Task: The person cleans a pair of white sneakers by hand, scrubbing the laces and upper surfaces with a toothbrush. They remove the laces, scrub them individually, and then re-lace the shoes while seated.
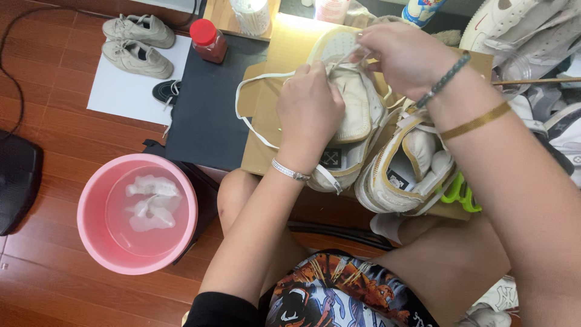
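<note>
The white sneaker (pixel 354 115) lies on a cardboard sheet (pixel 290 54) over the person's knees, long axis running away from them, toe at the far edge. Left hand (pixel 308 112) is closed on its lace (pixel 254 130); right hand (pixel 402 57) pinches the lace near the toe.

The left hand (pixel 308 112) covers the middle of the cream leather sneaker (pixel 351 115), so the lace eyelets beneath cannot be seen. The right hand (pixel 405 57) hides the sneaker's toe end. The pile of white shoes (pixel 532 36) is cut off by the right edge (top edge too). What floats in the pink plastic basin (pixel 97 242) is too blurred to tell.
</note>
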